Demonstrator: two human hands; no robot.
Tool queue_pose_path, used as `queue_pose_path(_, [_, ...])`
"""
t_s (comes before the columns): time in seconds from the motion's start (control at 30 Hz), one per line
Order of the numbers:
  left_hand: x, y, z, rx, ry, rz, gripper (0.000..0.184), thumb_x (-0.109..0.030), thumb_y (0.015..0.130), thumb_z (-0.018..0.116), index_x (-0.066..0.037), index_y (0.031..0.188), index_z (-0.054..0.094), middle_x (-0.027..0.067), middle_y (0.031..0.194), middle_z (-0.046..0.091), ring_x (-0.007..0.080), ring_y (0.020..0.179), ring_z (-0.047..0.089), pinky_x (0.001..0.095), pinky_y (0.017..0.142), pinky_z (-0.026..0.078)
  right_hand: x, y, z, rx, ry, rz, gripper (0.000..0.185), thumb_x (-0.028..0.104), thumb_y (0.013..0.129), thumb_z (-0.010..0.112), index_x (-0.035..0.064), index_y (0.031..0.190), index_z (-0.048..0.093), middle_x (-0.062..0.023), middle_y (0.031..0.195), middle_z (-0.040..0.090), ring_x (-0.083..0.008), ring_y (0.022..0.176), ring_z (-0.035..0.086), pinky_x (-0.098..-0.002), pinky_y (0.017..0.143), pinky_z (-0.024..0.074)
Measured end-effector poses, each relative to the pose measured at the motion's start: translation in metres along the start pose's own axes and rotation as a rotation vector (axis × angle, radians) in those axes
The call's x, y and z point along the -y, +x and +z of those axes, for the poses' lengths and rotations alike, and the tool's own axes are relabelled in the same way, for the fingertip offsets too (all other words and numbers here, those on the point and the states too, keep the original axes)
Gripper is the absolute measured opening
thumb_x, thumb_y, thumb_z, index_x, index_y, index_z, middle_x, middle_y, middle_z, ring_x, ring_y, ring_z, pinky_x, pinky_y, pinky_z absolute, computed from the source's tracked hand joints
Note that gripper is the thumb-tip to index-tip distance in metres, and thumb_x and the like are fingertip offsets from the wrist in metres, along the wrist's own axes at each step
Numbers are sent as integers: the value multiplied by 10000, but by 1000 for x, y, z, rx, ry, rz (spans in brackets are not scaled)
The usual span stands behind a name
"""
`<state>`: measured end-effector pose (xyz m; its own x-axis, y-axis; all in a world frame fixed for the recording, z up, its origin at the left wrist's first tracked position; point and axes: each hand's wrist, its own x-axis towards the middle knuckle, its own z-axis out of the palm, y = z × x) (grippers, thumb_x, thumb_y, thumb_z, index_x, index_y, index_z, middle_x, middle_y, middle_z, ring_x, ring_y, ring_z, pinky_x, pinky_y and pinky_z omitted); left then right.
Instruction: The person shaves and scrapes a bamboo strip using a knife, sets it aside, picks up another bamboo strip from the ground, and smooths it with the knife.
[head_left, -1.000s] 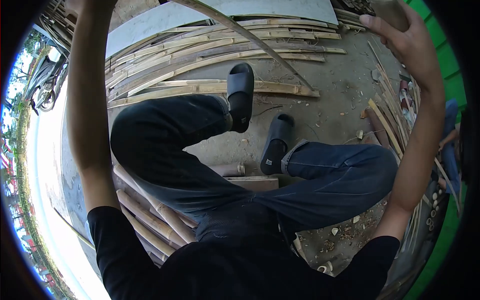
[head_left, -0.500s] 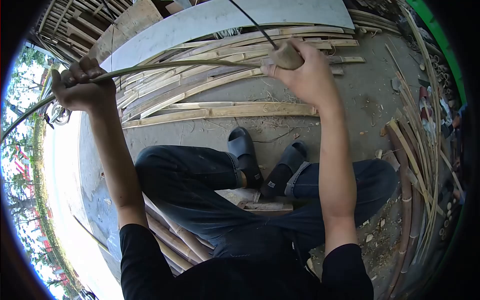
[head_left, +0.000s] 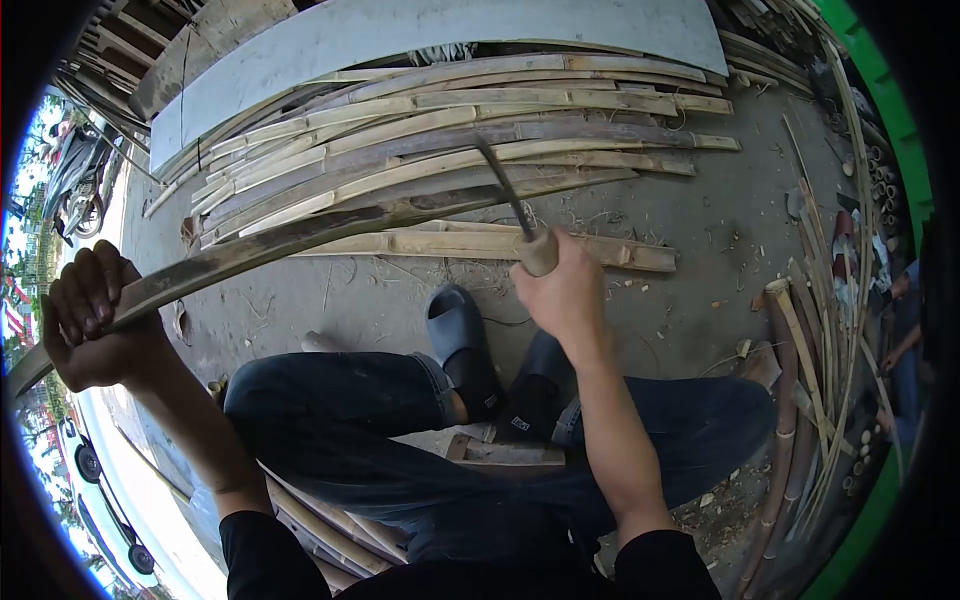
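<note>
My left hand [head_left: 95,315] is wrapped round a long split bamboo strip [head_left: 270,240], which slants up to the right across my view. In my right hand [head_left: 565,295] is a knife [head_left: 538,252], gripped by its thick wooden handle. Its narrow dark blade points up and left and crosses the strip near the strip's far end. Whether the edge touches the bamboo or passes just over it, I cannot tell.
Several split bamboo lengths [head_left: 420,125] lie on the ground ahead, beside a pale board [head_left: 430,30]. Thin strips and poles [head_left: 790,440] lie at the right. A wooden block [head_left: 508,453] sits between my legs. Another person [head_left: 905,345] is partly visible at the far right.
The bamboo strip now shows its broad side and lies at a steeper slant. My left hand moved down and left; my right hand came down, with the knife blade now across the strip.
</note>
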<state>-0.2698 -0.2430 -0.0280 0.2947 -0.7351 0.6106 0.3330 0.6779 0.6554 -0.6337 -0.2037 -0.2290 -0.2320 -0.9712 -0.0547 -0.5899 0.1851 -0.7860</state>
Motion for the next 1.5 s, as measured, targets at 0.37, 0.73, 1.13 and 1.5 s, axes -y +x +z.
queue_pose_path(0.37, [-44, 9, -45, -49, -23, 30, 392, -151, 791, 507, -222, 471, 292, -45, 412, 286, 92, 389, 291, 252, 454, 254, -179, 24, 10, 7, -118, 411, 387, 260, 710, 742, -43, 929, 642, -226, 811, 685, -347, 723, 684, -427, 684, 539])
queue_pose_path(0.73, [-43, 35, -7, -332, -160, -150, 387, -259, 746, 533, -191, 499, 243, -3, 457, 273, 147, 442, 301, 288, 466, 233, 45, -27, -67, -47, -6, -637, 432, 171, 627, 861, 80, 988, 641, -110, 1148, 581, -294, 1184, 495, -392, 804, 540])
queue_pose_path(1.13, [-2, -10, 164, -395, -359, -387, 458, -397, 830, 567, -166, 580, 261, -3, 523, 204, 143, 480, 179, 312, 484, 130, 160, -30, -153, -360, -322, -1001, 415, 105, 601, 784, 91, 997, 659, -137, 1154, 638, -295, 1121, 587, -399, 806, 565])
queue_pose_path(1.5, [-51, -283, 96, 1223, 849, -338, 468, -435, 871, 650, 0, 1044, 654, 210, 1109, 624, 341, 1024, 624, 409, 881, 490, 146, -74, -244, -257, -339, -919, 534, 139, 662, 736, -11, 1153, 589, -164, 988, 666, -281, 892, 634, -356, 863, 491])
